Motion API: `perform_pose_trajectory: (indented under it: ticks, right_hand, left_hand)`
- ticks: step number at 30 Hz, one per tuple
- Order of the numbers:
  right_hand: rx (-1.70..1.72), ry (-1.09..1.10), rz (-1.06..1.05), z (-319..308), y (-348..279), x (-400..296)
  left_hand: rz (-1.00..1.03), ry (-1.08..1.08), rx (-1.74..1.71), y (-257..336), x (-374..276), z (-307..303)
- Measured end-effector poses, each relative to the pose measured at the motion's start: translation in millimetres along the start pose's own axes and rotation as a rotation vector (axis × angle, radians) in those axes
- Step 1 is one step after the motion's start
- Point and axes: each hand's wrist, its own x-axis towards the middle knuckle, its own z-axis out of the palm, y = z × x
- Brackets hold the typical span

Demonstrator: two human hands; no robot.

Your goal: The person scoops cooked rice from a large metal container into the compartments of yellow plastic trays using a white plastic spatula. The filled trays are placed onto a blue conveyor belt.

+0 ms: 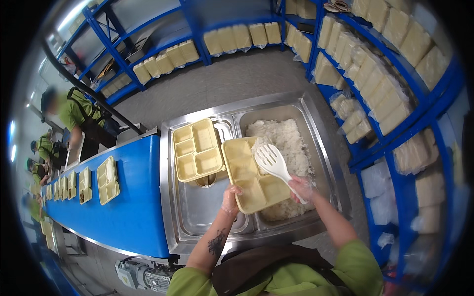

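My left hand point(232, 198), in a clear plastic glove, grips the near left edge of a pale yellow compartment tray point(242, 188). The tray is tilted over the divider between two steel pans. My right hand point(301, 188), gloved likewise, holds a white slotted rice spoon point(272, 161) by its handle. The spoon's head lies over the tray's far right compartment, where some cooked rice shows partly behind it. Beneath the tray and to the right, a steel pan point(326, 177) holds a large mass of white rice point(285, 137).
Another compartment tray point(198, 150) rests on the left pan point(202, 211). Further left, a blue conveyor belt point(137, 207) carries several filled trays point(108, 181). Co-workers point(83, 114) stand along its far side. Blue shelves point(374, 148) with bagged tray stacks point(370, 85) rise at the right.
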Motion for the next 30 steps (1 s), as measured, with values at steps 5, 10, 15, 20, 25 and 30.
perform_pose_trajectory:
  ticks: [5, 10, 15, 20, 25, 30]
  right_hand:
    - [0.053, 0.016, -0.075, -10.0, -25.7, -6.2]
    - [-0.187, -0.129, -0.05, 24.6, -48.3, -12.3]
    - [0.052, 0.033, -0.113, 51.0, -29.4, -12.8]
    - [0.029, 0.132, -0.049, 58.6, 5.8, 5.4]
    - [0.018, 0.2, -0.009, 92.6, 12.8, 12.0]
    - [-0.012, 0.215, -0.066, 103.2, 16.2, 23.5]
  left_hand:
    - [-0.019, -0.056, -0.001, 8.8, -17.3, -32.3]
    - [-0.065, -0.009, -0.183, 23.5, -35.0, -58.1]
    - [0.074, 0.054, -0.266, 55.6, -95.6, -117.1]
    - [0.26, 0.239, -0.227, 118.0, -168.6, -193.3]
    - [0.42, 0.188, -0.283, 178.6, -201.0, -277.1]
    - [0.378, 1.062, 0.731, 227.6, -206.5, -351.4]
